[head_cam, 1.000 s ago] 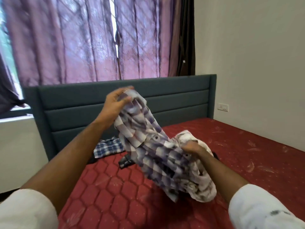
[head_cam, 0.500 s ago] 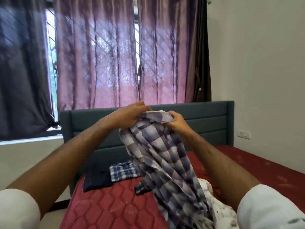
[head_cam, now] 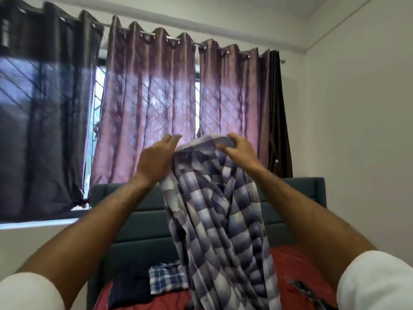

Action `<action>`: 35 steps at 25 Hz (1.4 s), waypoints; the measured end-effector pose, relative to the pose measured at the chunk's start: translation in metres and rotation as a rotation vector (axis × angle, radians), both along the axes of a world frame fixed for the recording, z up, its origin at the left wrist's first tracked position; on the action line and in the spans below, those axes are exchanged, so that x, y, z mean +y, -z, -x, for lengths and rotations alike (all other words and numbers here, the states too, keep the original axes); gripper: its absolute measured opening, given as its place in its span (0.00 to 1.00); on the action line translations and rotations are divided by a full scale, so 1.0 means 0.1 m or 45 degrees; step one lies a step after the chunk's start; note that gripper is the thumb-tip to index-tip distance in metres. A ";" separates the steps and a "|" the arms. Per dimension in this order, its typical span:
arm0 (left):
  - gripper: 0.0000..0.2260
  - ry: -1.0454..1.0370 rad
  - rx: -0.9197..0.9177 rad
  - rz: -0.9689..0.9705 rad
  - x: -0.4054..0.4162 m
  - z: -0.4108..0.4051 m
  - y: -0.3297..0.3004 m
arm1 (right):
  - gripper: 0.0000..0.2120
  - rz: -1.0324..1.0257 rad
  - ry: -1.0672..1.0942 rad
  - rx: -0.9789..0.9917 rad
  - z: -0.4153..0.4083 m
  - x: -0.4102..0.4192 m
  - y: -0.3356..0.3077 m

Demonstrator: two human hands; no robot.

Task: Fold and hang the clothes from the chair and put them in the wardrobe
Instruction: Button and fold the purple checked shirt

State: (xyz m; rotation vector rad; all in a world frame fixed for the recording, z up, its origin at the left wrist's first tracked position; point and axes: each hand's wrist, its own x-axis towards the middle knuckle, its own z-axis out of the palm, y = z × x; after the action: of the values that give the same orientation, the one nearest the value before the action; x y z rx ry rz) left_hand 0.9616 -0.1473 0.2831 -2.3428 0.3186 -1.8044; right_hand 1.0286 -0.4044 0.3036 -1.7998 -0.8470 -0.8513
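Note:
I hold a purple-and-white checked shirt (head_cam: 214, 220) up in front of me, above the bed. My right hand (head_cam: 237, 151) grips its collar end at the top. At the shirt's other top corner is my left hand (head_cam: 156, 159), fingers pointing up and thumb hidden behind the cloth, which stretches taut between both hands. The rest of the shirt hangs down in loose folds towards the red mattress (head_cam: 290, 262); its lower end runs out of view.
A folded blue-and-white plaid shirt (head_cam: 167, 279) and a dark navy garment (head_cam: 129, 287) lie on the mattress by the teal headboard (head_cam: 134, 220). Purple curtains (head_cam: 152, 104) cover the window behind. A white wall (head_cam: 357, 130) stands to the right.
Both hands have lifted the checked shirt higher, and my right hand came up from the heap to its top edge. My view tilted up, and the white garment is gone from sight.

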 end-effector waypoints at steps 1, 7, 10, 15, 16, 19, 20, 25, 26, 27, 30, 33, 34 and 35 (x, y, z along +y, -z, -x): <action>0.19 -0.060 -0.102 -0.075 0.04 0.06 -0.23 | 0.09 -0.100 -0.021 -0.075 0.04 0.02 -0.20; 0.08 -0.158 0.130 0.145 0.37 0.26 -0.66 | 0.08 -0.237 0.045 -0.130 0.04 0.10 -0.61; 0.09 -0.026 0.079 0.345 0.45 0.43 -0.82 | 0.08 -0.248 0.034 -0.119 0.05 0.14 -0.73; 0.12 0.406 0.187 0.674 0.91 0.63 -0.89 | 0.15 0.051 -0.055 0.064 0.15 -0.01 -0.60; 0.11 0.414 0.231 0.658 1.00 0.64 -0.80 | 0.15 0.185 -0.061 0.167 0.12 -0.05 -0.51; 0.08 0.393 0.339 0.591 1.19 0.63 -0.57 | 0.21 0.536 0.030 0.345 0.01 -0.05 -0.21; 0.07 0.378 0.342 0.557 1.22 0.63 -0.52 | 0.22 0.606 0.112 0.339 -0.04 -0.01 -0.13; 0.06 0.005 0.348 0.150 1.30 0.55 -0.45 | 0.13 0.626 0.177 0.170 -0.23 0.12 0.12; 0.09 -0.012 0.399 0.037 1.32 0.55 -0.42 | 0.11 0.615 0.171 0.105 -0.25 0.14 0.14; 0.13 -0.002 0.470 -0.076 1.35 0.55 -0.39 | 0.15 0.610 0.163 0.043 -0.26 0.16 0.16; 0.15 -0.043 0.558 -0.587 1.36 0.55 -0.29 | 0.21 0.890 0.335 -0.308 -0.14 0.29 0.15; 0.14 -0.218 0.726 -0.652 1.34 0.53 -0.31 | 0.18 1.432 0.659 -0.801 0.04 0.35 0.07; 0.15 -0.267 0.798 -0.641 1.37 0.50 -0.33 | 0.15 1.498 0.731 -0.870 0.06 0.38 0.06; 0.14 -0.299 0.869 -0.623 1.39 0.46 -0.35 | 0.11 1.503 0.765 -0.858 0.07 0.42 0.07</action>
State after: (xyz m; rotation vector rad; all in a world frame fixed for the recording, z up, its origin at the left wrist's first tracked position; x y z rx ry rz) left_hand 0.9152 -0.0084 0.3177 -2.4042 0.4745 -0.6747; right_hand 1.0219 -0.3623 0.2964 -2.9418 -1.4473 -1.5957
